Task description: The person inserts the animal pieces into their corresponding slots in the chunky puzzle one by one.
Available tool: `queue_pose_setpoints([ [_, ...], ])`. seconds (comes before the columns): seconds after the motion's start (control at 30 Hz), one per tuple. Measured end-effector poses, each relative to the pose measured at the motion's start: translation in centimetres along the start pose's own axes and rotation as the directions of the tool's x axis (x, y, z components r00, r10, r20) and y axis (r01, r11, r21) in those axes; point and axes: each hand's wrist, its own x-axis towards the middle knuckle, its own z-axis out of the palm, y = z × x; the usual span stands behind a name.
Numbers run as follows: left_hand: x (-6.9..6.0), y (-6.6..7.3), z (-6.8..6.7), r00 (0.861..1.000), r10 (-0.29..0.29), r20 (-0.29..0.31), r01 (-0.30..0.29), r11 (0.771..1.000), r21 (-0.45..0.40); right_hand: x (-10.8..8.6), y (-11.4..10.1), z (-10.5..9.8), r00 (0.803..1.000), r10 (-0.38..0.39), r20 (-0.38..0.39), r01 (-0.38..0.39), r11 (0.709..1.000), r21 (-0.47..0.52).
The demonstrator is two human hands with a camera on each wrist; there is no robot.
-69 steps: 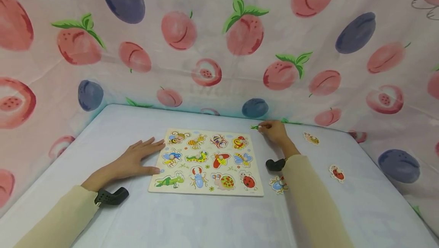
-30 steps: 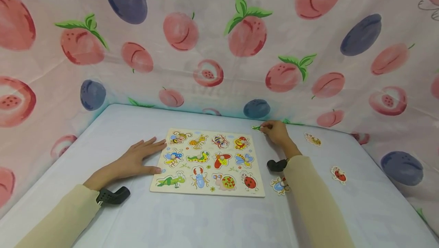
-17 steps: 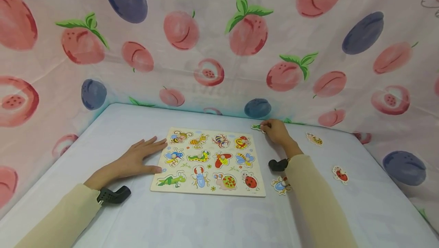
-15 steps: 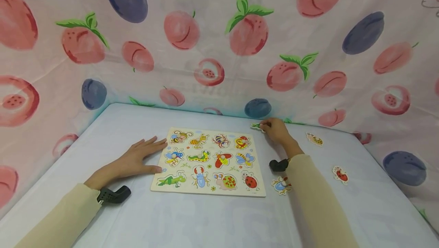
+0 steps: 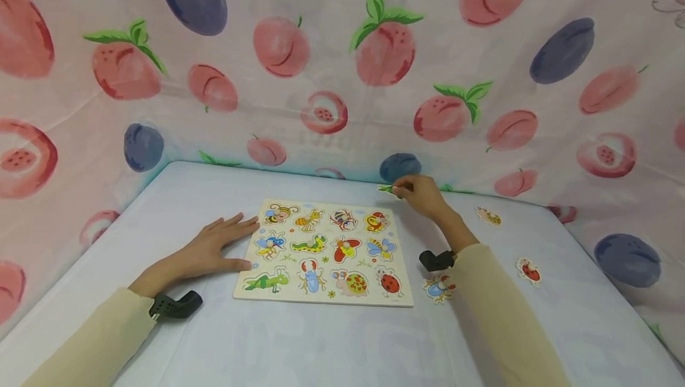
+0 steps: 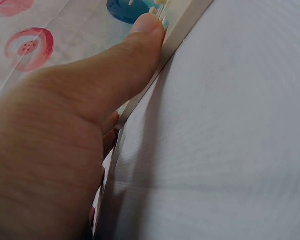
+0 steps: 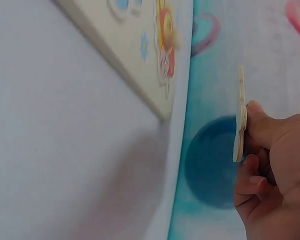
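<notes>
The right hand (image 5: pixel 423 195) pinches a small green wooden piece (image 5: pixel 386 189) beyond the back right corner of the puzzle board (image 5: pixel 321 299). In the right wrist view the piece (image 7: pixel 240 117) is edge-on, held above the table by the thumb and fingers of the right hand (image 7: pixel 277 170). Fingers spread, the left hand (image 5: pixel 211 248) lies at the board's left edge, its fingertips and thumb tip touching it. The left wrist view has the left hand's (image 6: pixel 65 115) thumb over the edge of the board (image 6: pixel 182 30). Insect pictures cover the board, the upper two rows holding knobbed pieces.
Right of the board lie a blue beetle piece (image 5: pixel 439 288), partly beside the right sleeve, a ladybug piece (image 5: pixel 528 271) and a snail piece (image 5: pixel 489 216). A fruit-patterned cloth (image 5: pixel 364 119) rises behind the white table (image 5: pixel 299 345).
The right hand has lifted the green piece and moved it a little left and farther back. The left hand stays at the board's edge.
</notes>
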Motion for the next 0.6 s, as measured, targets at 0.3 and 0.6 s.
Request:
queue_pose_setpoints([
  [0.3, -0.3, 0.1, 0.1, 0.999, -0.036, 0.009, 0.036, 0.999, -0.012, -0.9, -4.4, 1.1, 0.988, -0.151, 0.016, 0.150, 0.987, 0.055],
  [0.6, -0.2, 0.1, 0.0, 0.999, -0.035, 0.007, 0.035, 0.999, 0.000, -1.5, -6.7, 1.4, 0.981, -0.193, -0.009, 0.193, 0.980, 0.056],
])
